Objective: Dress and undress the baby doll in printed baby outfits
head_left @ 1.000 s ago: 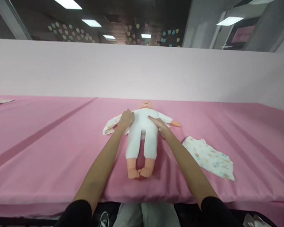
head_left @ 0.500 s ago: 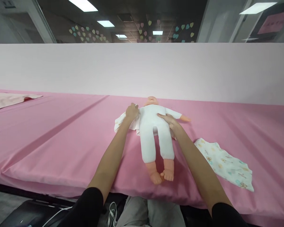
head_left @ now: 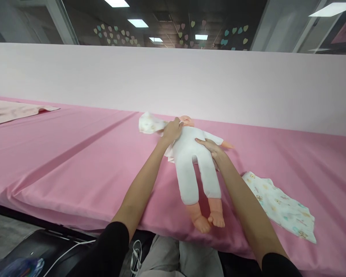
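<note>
A baby doll with a white cloth body lies on its back, its head away from me and its bare feet toward me. Beside its shoulder, my left hand is closed on a pale printed baby shirt. Part of that shirt sticks out to the left, and another part shows under the doll's side. The doll's arm on that side is hidden. My right hand grips the doll's other side at the waist, thumb on the belly and fingers out of sight. Toward the right, the doll's other arm stretches outward.
Printed baby pants lie flat on the pink padded table, right of my right forearm. A pale pink cloth is at the far left. Behind the table rises a white partition. Below its front edge is a black chair.
My left hand has moved up and right toward the doll's head, and the loose part of the shirt has swung upward. My right hand keeps its hold; the doll's legs appear further right.
</note>
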### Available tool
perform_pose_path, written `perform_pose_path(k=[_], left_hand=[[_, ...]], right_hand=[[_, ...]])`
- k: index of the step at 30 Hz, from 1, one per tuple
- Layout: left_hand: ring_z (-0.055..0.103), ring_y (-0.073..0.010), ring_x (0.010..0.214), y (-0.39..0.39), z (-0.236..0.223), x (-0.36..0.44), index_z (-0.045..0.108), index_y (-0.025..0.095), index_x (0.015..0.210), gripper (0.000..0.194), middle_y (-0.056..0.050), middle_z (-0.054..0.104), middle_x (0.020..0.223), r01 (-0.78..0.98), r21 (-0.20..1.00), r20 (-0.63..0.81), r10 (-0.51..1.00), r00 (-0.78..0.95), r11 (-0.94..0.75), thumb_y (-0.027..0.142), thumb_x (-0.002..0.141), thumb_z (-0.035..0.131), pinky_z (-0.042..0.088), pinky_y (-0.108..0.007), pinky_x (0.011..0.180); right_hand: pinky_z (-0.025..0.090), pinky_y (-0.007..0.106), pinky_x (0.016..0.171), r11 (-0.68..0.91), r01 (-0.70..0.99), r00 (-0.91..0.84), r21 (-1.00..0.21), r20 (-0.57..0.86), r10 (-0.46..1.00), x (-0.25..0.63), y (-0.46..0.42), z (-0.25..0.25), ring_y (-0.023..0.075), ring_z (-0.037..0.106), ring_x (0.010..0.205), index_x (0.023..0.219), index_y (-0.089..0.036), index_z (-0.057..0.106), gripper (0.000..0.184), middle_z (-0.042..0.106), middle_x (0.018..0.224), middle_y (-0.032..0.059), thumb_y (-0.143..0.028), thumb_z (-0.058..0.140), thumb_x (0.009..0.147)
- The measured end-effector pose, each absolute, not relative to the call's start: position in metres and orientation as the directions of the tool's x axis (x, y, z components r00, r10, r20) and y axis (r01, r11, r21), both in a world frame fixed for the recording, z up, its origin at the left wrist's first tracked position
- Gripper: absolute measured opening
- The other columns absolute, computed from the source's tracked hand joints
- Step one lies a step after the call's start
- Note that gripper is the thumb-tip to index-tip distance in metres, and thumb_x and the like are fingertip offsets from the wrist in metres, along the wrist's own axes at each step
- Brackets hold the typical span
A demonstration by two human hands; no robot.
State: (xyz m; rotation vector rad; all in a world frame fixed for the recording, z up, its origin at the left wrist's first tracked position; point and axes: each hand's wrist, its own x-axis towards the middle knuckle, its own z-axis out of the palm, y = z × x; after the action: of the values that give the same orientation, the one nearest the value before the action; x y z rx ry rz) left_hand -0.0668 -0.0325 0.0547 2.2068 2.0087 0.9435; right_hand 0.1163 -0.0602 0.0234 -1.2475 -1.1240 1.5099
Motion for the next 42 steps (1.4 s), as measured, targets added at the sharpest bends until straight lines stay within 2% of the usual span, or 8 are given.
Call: perform_pose_path(k=[5, 13, 18, 25, 29, 33, 38, 42], left_hand=[[0.062, -0.0251, 0.085, -0.031, 0.061, -0.072, 0.051, 0.014, 0.11, 0.034, -0.011, 0.065, 0.089, 0.922, 0.368, 0.434, 0.899, -0.056, -0.12, 0.036, 0.095, 0.03, 0.041, -0.03, 0.072], [0.061, -0.0302, 0.098, -0.027, 0.055, -0.082, 0.053, 0.012, 0.11, 0.032, -0.018, 0.065, 0.104, 0.942, 0.334, 0.366, 0.92, -0.142, 0.013, 0.027, 0.091, 0.032, 0.044, -0.036, 0.078], [0.06, -0.0298, 0.102, -0.024, 0.047, -0.09, 0.05, 0.013, 0.116, 0.034, -0.018, 0.063, 0.11, 0.919, 0.386, 0.32, 0.924, -0.211, 0.076, 0.026, 0.09, 0.033, 0.044, -0.036, 0.078], [0.056, -0.0295, 0.11, -0.011, 0.036, -0.116, 0.048, 0.016, 0.122, 0.038, -0.016, 0.062, 0.116, 0.863, 0.488, 0.289, 0.909, -0.299, 0.129, 0.023, 0.085, 0.042, 0.045, -0.039, 0.084], [0.056, -0.0229, 0.113, -0.005, 0.033, -0.12, 0.058, 0.021, 0.11, 0.033, -0.008, 0.061, 0.123, 0.825, 0.564, 0.332, 0.91, -0.249, 0.02, 0.016, 0.083, 0.042, 0.043, -0.034, 0.091], [0.059, -0.0207, 0.106, -0.008, 0.038, -0.103, 0.063, 0.02, 0.103, 0.032, -0.006, 0.066, 0.113, 0.781, 0.613, 0.444, 0.87, -0.215, -0.119, 0.012, 0.081, 0.04, 0.043, -0.032, 0.092], [0.058, -0.0187, 0.107, -0.016, 0.045, -0.078, 0.062, 0.017, 0.102, 0.032, -0.005, 0.066, 0.114, 0.744, 0.606, 0.557, 0.818, -0.145, -0.282, 0.009, 0.082, 0.038, 0.042, -0.031, 0.096], [0.058, -0.0182, 0.108, -0.02, 0.046, -0.064, 0.061, 0.018, 0.106, 0.036, -0.004, 0.066, 0.116, 0.756, 0.558, 0.561, 0.827, -0.04, -0.342, 0.007, 0.081, 0.037, 0.042, -0.031, 0.097]], right_hand=[[0.058, 0.03, 0.067, -0.246, -0.096, -0.157, -0.964, -0.23, 0.96, 0.112, -0.062, 0.025, 0.0213, 0.068, 0.082, 0.107, -0.014, 0.059, 0.036, 0.07, 0.097, 0.0118, -0.025, 0.072, 0.075], [0.058, 0.032, 0.072, -0.195, -0.176, -0.068, -0.965, -0.186, 0.98, 0.108, -0.062, 0.026, 0.0205, 0.066, 0.089, 0.113, -0.013, 0.056, 0.045, 0.067, 0.106, 0.0123, -0.029, 0.073, 0.074], [0.058, 0.033, 0.073, -0.22, -0.194, -0.072, -0.956, -0.21, 0.975, 0.109, -0.057, 0.025, 0.0214, 0.066, 0.089, 0.11, -0.012, 0.058, 0.041, 0.068, 0.1, 0.0126, -0.031, 0.071, 0.076], [0.059, 0.031, 0.068, -0.181, -0.148, -0.09, -0.972, -0.168, 0.982, 0.108, -0.06, 0.033, 0.0208, 0.066, 0.088, 0.108, -0.013, 0.057, 0.035, 0.067, 0.107, 0.0126, -0.023, 0.07, 0.077], [0.06, 0.033, 0.067, -0.134, -0.116, -0.091, -0.984, -0.124, 0.988, 0.108, -0.066, 0.035, 0.0217, 0.067, 0.086, 0.108, -0.016, 0.057, 0.042, 0.066, 0.109, 0.0106, -0.027, 0.075, 0.071], [0.06, 0.034, 0.067, -0.114, -0.098, -0.113, -0.989, -0.103, 0.988, 0.102, -0.065, 0.03, 0.0225, 0.067, 0.087, 0.105, -0.016, 0.058, 0.042, 0.066, 0.111, 0.0106, -0.027, 0.077, 0.069], [0.06, 0.03, 0.065, -0.119, -0.131, -0.107, -0.984, -0.106, 0.989, 0.095, -0.056, 0.018, 0.0216, 0.068, 0.086, 0.1, -0.014, 0.058, 0.039, 0.067, 0.108, 0.0115, -0.024, 0.078, 0.068], [0.06, 0.033, 0.065, -0.138, -0.171, -0.086, -0.976, -0.125, 0.988, 0.092, -0.046, 0.006, 0.0211, 0.068, 0.079, 0.096, -0.012, 0.059, 0.034, 0.068, 0.102, 0.0115, -0.021, 0.077, 0.069]])
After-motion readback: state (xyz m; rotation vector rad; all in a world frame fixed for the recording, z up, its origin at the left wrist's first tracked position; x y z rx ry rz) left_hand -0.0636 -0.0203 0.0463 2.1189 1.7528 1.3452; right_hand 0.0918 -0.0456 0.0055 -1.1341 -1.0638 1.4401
